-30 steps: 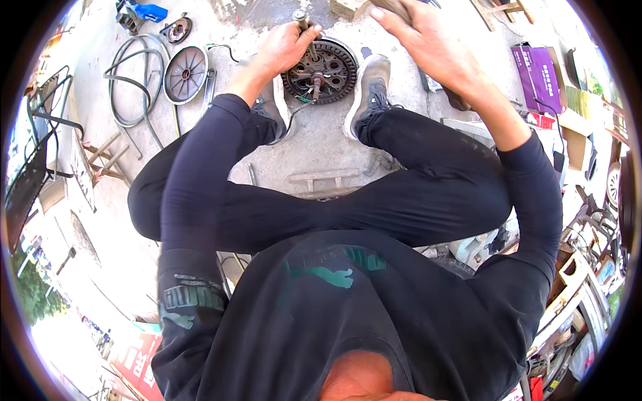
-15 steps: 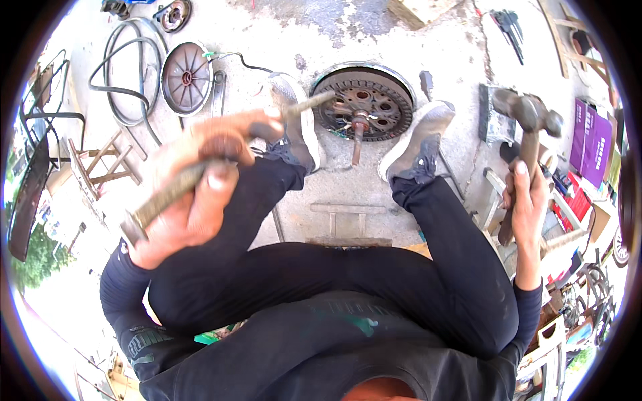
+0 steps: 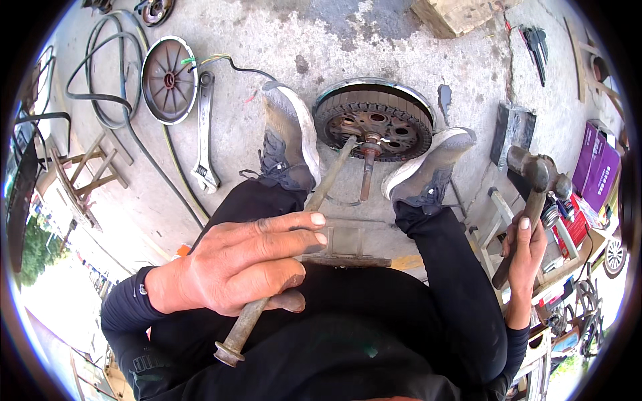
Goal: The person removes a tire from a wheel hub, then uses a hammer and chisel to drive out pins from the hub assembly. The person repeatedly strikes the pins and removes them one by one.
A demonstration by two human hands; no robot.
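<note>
My left hand (image 3: 234, 264) has its fingers around a long metal rod (image 3: 239, 334), flanged at its lower end. The rod's far tip reaches the dark toothed hub (image 3: 401, 131), which lies between my shoes with a rusty axle (image 3: 368, 175) pointing toward me; whether the tip touches it I cannot tell. My right hand (image 3: 525, 257), out to the right, grips a hammer (image 3: 545, 174) by its handle, head raised. A dark rectangular metal piece (image 3: 508, 130) lies right of my right shoe (image 3: 428, 160).
On the left are a round spoked cover (image 3: 160, 80), a large adjustable wrench (image 3: 205, 134), looped hoses (image 3: 100, 93) and a wooden stool (image 3: 90, 167). A wooden block (image 3: 451, 15) is beyond the hub. At the right are a purple box (image 3: 592, 164), tools and piled parts.
My left hand and rod have come down from the hub toward my lap, the rod turning toward the hub. My right hand with the hammer has dropped lower from its raised position.
</note>
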